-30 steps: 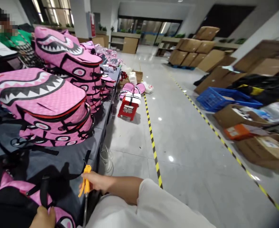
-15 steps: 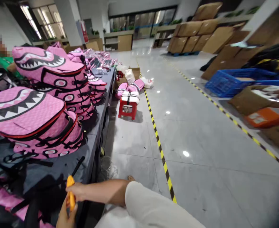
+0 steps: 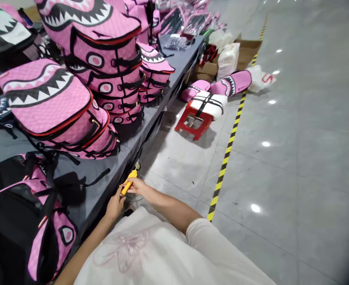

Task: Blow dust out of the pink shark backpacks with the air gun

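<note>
Tool [image 3: 128, 184]: was held just beside the table [image 3: 129, 149].
Right hand [image 3: 138, 187]: fingers gripped it.
Left hand [image 3: 115, 204]: fingers touched it; grip unclear.
Tip [image 3: 137, 164]: seemed best kept clear of fingers.

Yellow tool [image 3: 129, 183], pink checked backpacks [image 3: 58, 103], white zigzag teeth [image 3: 29, 99]; red stool [image 3: 203, 128], yellow-and-black striped tape [image 3: 224, 164]

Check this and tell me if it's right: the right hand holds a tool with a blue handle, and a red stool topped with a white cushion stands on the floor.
Not quite: the tool in the right hand has a yellow handle, as the head view shows. The red stool topped with a white cushion does stand on the floor.
</note>
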The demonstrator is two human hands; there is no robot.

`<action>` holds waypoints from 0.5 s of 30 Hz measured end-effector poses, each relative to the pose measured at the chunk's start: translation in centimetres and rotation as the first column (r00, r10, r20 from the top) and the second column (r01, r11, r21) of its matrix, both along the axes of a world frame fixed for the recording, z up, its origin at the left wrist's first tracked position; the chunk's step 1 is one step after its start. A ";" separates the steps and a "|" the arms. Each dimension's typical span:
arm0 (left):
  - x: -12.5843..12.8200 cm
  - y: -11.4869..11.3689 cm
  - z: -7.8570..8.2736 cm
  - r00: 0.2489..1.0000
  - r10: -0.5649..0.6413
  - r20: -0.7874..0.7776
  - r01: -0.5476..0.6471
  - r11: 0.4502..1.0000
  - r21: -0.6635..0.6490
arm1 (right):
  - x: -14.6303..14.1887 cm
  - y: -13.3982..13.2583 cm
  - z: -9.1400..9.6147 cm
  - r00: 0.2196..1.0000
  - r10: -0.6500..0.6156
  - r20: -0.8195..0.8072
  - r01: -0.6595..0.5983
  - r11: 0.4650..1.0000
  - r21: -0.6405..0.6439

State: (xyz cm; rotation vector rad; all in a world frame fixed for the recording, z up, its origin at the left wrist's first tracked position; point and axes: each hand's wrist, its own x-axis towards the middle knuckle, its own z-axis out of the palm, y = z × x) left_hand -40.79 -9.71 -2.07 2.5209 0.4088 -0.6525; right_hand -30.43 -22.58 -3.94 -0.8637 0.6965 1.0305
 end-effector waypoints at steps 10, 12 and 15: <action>12.6 1.2 -5.1 0.954 -0.189 0.233 0.218 0.970 -0.106 | 22.1 -7.6 -4.4 0.910 -0.236 0.340 0.385 0.784 -0.486; 13.9 2.3 -6.5 0.976 -0.158 0.153 0.185 0.966 -0.181 | 28.1 -8.3 -6.8 0.900 -0.174 0.400 0.393 0.724 -0.568; 13.9 4.3 -6.7 0.997 -0.083 -0.002 0.081 0.972 -0.220 | 33.5 -8.0 -11.1 0.897 -0.057 0.439 0.357 0.679 -0.641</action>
